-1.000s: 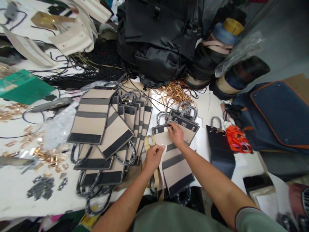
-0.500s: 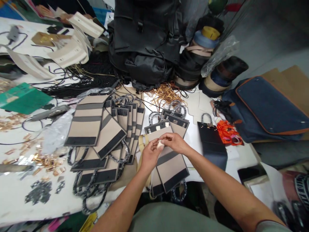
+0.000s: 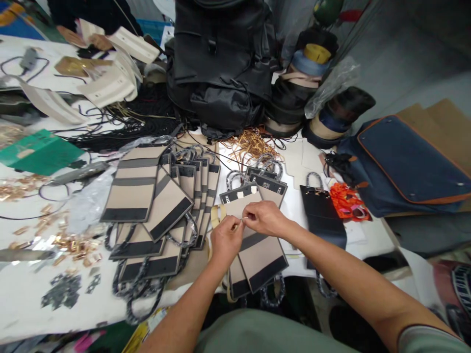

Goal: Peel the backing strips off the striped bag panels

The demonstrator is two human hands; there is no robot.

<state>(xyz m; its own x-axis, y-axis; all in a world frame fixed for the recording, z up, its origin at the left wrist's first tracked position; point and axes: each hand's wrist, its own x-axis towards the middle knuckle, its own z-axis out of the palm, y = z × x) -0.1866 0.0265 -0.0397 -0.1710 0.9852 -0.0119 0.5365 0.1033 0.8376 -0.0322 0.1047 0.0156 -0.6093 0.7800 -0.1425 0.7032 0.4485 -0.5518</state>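
My left hand (image 3: 227,240) and my right hand (image 3: 267,218) meet fingertip to fingertip, both pinched. Between them is a small pale piece of tape (image 3: 243,220), mostly hidden by the fingers. Under the hands lie beige bag panels (image 3: 263,257) with black and grey bands and plastic-wrapped handles. Two small white patches sit near the top edge of the upper panel, one of them a white square (image 3: 240,194). Beside my left hand is a roll of yellowish tape (image 3: 214,215), partly covered by that hand.
Striped bag panels (image 3: 130,189) are piled on the left. Gold metal pieces (image 3: 75,245) lie scattered farther left. A black backpack (image 3: 224,59) stands behind, beside stacked strap rolls (image 3: 312,61). On the right are a black bag (image 3: 322,215) and a navy bag (image 3: 412,162). Another person's hands (image 3: 99,41) work at far left.
My fingers have closed tighter around the pale piece, which now shows only as a thin edge. My left hand has turned more knuckles-up. The other person's hands have come into clearer view.
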